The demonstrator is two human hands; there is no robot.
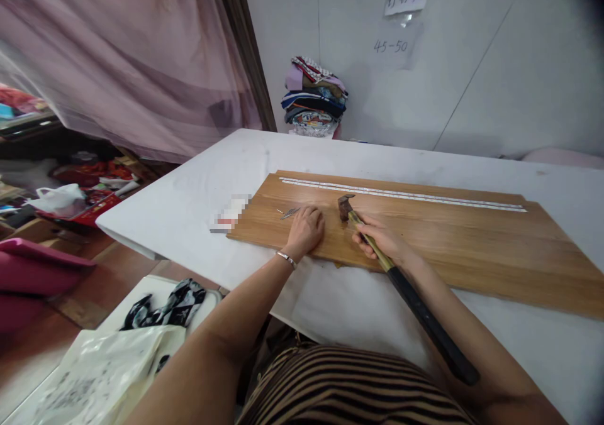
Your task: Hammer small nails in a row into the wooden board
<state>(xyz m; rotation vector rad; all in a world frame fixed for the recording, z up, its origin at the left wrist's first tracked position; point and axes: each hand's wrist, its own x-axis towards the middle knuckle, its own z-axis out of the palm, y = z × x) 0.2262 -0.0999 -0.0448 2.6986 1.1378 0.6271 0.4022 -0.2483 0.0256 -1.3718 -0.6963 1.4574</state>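
Observation:
My right hand (376, 235) is closed around the wooden shaft of a claw hammer (419, 310), high up near its rusty head. The dark grip slants back over my right forearm. The head hangs just above or on a brown wooden board (472, 239); which one I cannot tell. My left hand (307, 227) rests on the board to the left of the hammer head, its fingers bent and drawn together. What they hold, if anything, is hidden. A small heap of nails (289, 212) lies on the board just left of these fingers.
Two white measuring strips (401, 193) run along the board's far side. Beneath it is a white-covered table (189, 208). Folded clothes (315, 101) are stacked by the wall. At lower left, a plastic bag (108, 375) and black-and-white cloth (172, 305) lie on a pale surface.

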